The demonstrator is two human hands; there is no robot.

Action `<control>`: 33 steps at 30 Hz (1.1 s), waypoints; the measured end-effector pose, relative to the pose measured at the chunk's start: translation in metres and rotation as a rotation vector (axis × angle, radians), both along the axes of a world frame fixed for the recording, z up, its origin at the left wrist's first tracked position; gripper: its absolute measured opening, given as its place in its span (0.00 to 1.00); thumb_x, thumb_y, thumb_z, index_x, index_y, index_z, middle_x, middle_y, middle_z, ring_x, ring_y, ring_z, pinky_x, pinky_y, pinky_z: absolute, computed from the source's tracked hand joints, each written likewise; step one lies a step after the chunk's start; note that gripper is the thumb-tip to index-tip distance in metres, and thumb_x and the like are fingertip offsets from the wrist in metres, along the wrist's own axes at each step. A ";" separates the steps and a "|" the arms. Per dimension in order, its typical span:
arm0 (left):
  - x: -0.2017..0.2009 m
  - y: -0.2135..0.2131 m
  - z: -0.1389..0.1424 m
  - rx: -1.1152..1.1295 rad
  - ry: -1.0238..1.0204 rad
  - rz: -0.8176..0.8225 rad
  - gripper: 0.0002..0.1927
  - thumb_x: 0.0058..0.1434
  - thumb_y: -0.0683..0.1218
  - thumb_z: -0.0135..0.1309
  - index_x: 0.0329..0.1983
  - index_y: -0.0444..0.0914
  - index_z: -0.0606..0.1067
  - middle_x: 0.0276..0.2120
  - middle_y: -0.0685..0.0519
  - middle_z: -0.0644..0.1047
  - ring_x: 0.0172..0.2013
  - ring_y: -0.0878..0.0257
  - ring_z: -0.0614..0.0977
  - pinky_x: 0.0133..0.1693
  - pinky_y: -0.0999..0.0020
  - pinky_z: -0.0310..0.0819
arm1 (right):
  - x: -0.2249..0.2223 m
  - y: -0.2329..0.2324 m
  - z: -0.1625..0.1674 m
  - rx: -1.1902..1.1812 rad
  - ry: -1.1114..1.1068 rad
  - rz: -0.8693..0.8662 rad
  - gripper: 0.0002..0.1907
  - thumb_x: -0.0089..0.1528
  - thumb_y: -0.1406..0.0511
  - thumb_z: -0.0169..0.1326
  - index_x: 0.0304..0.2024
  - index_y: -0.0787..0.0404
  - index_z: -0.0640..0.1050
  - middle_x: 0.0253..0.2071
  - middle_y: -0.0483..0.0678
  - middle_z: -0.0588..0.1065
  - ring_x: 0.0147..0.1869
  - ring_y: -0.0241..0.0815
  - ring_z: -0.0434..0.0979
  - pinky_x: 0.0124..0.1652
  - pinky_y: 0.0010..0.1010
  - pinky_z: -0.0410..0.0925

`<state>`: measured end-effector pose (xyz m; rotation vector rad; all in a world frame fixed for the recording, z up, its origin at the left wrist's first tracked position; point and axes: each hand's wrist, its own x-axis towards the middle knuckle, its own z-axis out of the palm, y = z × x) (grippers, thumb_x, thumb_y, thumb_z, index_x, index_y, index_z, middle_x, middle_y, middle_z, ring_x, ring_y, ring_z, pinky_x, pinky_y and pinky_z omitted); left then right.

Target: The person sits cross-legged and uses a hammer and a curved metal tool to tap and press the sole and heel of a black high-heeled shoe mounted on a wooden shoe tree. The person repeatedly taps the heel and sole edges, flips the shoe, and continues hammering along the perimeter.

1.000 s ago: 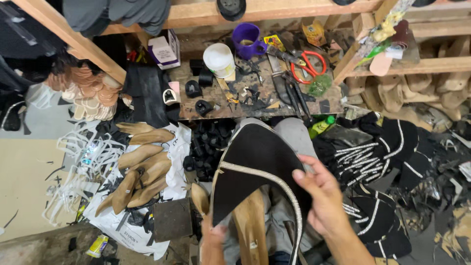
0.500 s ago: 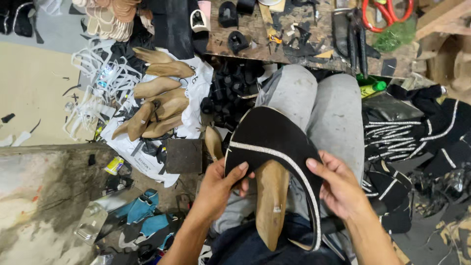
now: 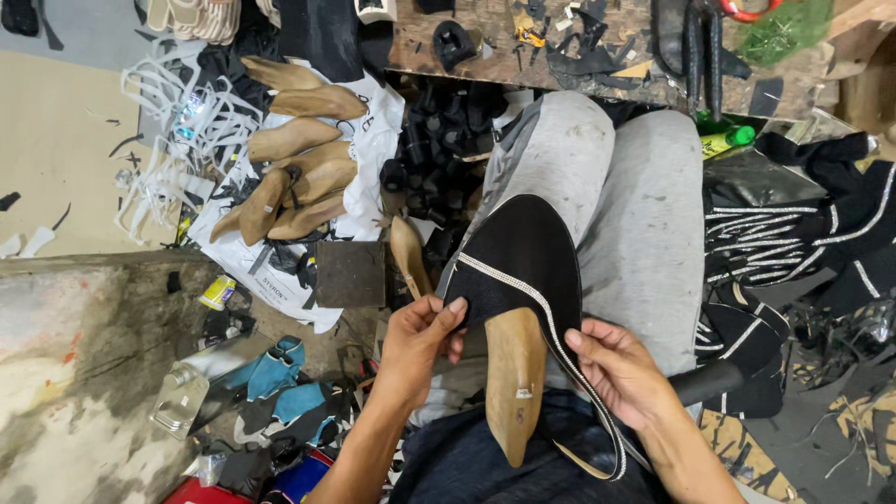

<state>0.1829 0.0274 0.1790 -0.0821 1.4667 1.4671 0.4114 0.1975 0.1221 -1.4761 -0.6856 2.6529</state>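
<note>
- Nearest the camera, the left hand [image 3: 418, 343] pinches the left edge of a black shoe upper [image 3: 523, 257], thumb on top and fingers curled under the fabric.
- The right hand [image 3: 621, 371] closes its grip on the upper's right edge, fingertips on the pale studded trim that runs along the opening.
- The black shoe upper is stretched over a tan wooden shoe last [image 3: 514, 383], whose heel end points toward the person; both rest on the lap, over grey trousers [image 3: 635, 215].
- Just left of the upper, a second tan last [image 3: 409, 254] stands tilted beside the knee.
- Further left on the floor, a pile of wooden lasts [image 3: 291, 168] lies on a white plastic bag [image 3: 369, 140].
- Between that pile and the knees sits a heap of black shoe heels [image 3: 439, 154].
- To the right, black uppers with pale striped trim [image 3: 793, 233] are heaped on the floor.
- Farthest away, a cluttered wooden bench [image 3: 579, 47] carries dark scraps and tools.
</note>
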 end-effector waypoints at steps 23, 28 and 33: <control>0.012 0.032 0.011 0.534 -0.223 0.062 0.05 0.72 0.41 0.51 0.39 0.37 0.73 0.39 0.55 0.80 0.42 0.64 0.81 0.50 0.57 0.79 | -0.046 0.033 0.057 0.175 0.475 -0.130 0.12 0.63 0.74 0.56 0.50 0.69 0.77 0.48 0.53 0.80 0.50 0.43 0.82 0.52 0.35 0.74; -0.005 0.051 0.017 0.663 -0.198 -0.015 0.06 0.74 0.42 0.53 0.39 0.37 0.73 0.39 0.55 0.79 0.42 0.64 0.81 0.51 0.58 0.79 | -0.040 0.064 0.063 0.291 0.579 -0.087 0.14 0.62 0.75 0.60 0.50 0.70 0.78 0.48 0.53 0.81 0.50 0.42 0.82 0.52 0.33 0.74; 0.028 0.019 0.022 0.600 -0.302 0.009 0.05 0.72 0.41 0.54 0.39 0.36 0.73 0.35 0.56 0.78 0.39 0.65 0.81 0.47 0.64 0.78 | -0.015 0.031 0.052 0.158 0.570 -0.050 0.14 0.61 0.76 0.63 0.49 0.73 0.78 0.45 0.55 0.81 0.46 0.43 0.82 0.49 0.34 0.75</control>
